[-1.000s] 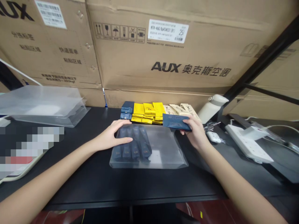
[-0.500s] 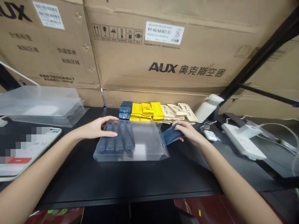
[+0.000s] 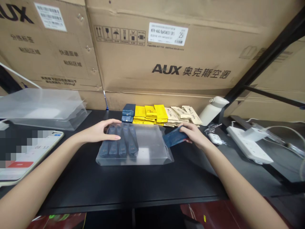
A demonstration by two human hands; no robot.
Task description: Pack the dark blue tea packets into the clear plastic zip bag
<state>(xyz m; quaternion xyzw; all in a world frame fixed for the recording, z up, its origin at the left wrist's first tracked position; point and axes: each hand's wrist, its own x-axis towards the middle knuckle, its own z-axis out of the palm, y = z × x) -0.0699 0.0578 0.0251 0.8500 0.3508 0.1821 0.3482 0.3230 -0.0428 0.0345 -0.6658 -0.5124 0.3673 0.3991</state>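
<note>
Four dark blue packets [image 3: 122, 144] show side by side through the clear case [image 3: 151, 136], below and to the right of my left grip [image 3: 101, 131]. That grip is spread wide, thumb lying over the case's top and fingers at its far left corner; I cannot tell whether anything is pinched underneath. My right grip [image 3: 194, 135] is closed on the end of a single dark packet [image 3: 174, 137], which points leftward from my fingers to the case's right end. Whether its tip is inside, I can't make out.

Beyond and between my two grips, a blue stack [image 3: 128, 112], a yellow pile [image 3: 150, 114] and some cream packets [image 3: 179, 114] sit along the back of the table [image 3: 133, 187]. A pale bottle [image 3: 212, 111] stands tilted in view just past my right grip, with a power strip [image 3: 250, 144] farther right. Left of my left grip lies a phone [image 3: 45, 152].
</note>
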